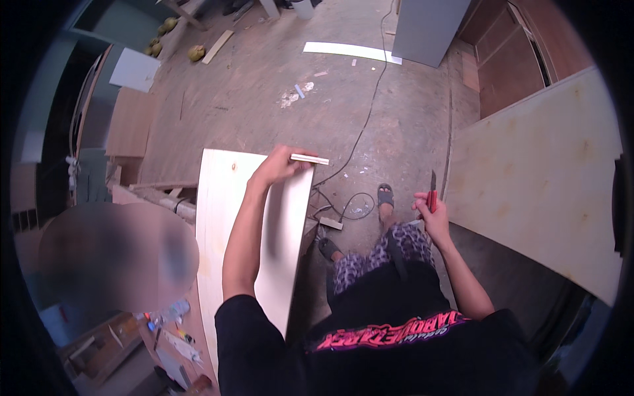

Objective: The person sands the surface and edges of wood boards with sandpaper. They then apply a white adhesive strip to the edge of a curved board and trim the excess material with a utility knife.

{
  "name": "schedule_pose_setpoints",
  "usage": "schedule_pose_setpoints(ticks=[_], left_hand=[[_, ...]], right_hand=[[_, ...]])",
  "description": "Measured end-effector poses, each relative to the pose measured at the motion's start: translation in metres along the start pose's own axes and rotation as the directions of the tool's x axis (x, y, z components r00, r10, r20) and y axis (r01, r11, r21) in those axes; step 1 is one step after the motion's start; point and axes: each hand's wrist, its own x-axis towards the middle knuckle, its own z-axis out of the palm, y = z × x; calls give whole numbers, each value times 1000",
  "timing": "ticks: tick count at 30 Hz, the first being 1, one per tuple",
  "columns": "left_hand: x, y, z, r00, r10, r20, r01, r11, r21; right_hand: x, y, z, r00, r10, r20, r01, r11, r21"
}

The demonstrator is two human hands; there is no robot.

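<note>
A long pale wooden board (228,218) lies to my left, its far end under my left arm. At that end, my left hand (281,168) is closed on a short, thin wood strip (310,159) with a layered edge. The strip sticks out to the right, past the board's corner. On the right, my right hand (434,218) grips a knife (432,197) with a red handle. Its dark narrow blade points away from me, apart from the board and the strip.
A large plywood panel (538,178) stands on the right. A black cable (367,125) runs over the floor and coils near my sandalled feet. A white strip (350,51) lies beside a grey cabinet (429,30). Tools clutter a bench (178,330) at lower left, beside a blurred patch.
</note>
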Motion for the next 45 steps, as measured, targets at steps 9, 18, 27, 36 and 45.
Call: schedule_pose_setpoints(ticks=[9, 18, 27, 36, 45], left_hand=[[9, -43, 18, 949, 279, -149, -281, 960, 10], [28, -64, 34, 855, 438, -279, -466, 884, -39], [24, -60, 37, 878, 428, -213, -446, 894, -41], [31, -67, 38, 806, 539, -244, -546, 836, 42], [30, -66, 40, 825, 510, -242, -513, 856, 54]], right_hand=[[-16, 46, 165, 993, -103, 56, 83, 955, 285], [51, 63, 277, 863, -492, -118, 503, 860, 91], [97, 71, 309, 726, -629, -278, 654, 757, -4], [115, 77, 310, 652, -694, -305, 711, 700, -73], [126, 80, 307, 601, -741, -299, 749, 653, -112]])
